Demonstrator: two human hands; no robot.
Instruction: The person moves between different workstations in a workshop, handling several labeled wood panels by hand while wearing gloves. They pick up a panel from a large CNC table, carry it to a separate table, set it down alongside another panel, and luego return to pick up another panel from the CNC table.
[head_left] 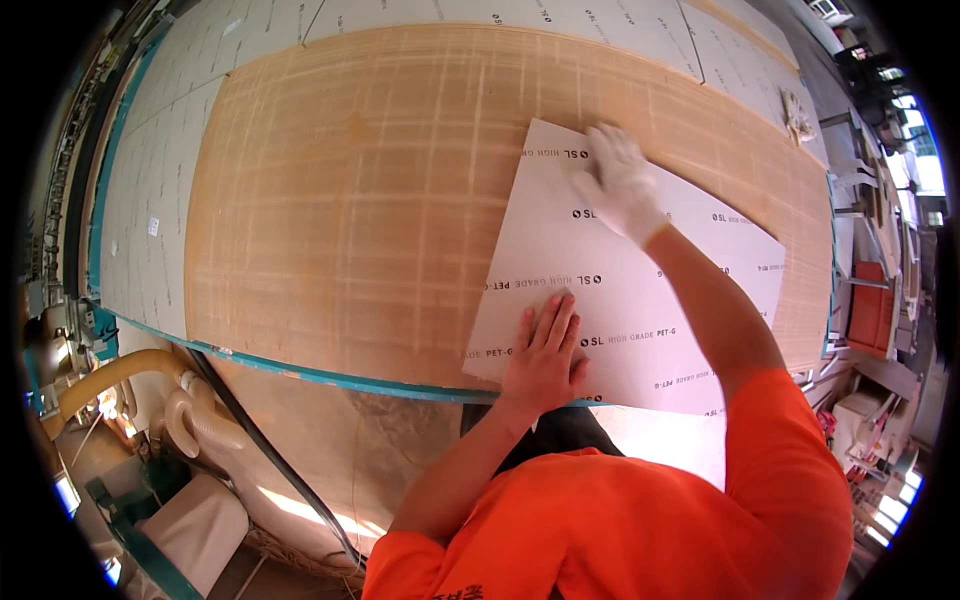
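Observation:
A pale printed panel [540,235] lies at an angle on a wide brown board [340,200], and its near corner reaches past the table's front edge. My left hand [545,355], bare, rests flat on the panel near its left side with the fingers stretched forward. My right hand [622,185], in a white work glove, lies over the panel's far edge with its fingers extended and slightly blurred. Neither hand is closed round anything, though what lies under the palms is hidden.
Pale printed sheets [150,200] border the brown board at the left and far side. A crumpled glove [797,116] lies at the far right. The table has a teal edge [300,372]. At the lower left are a ribbed hose [205,420] and a black cable [270,440].

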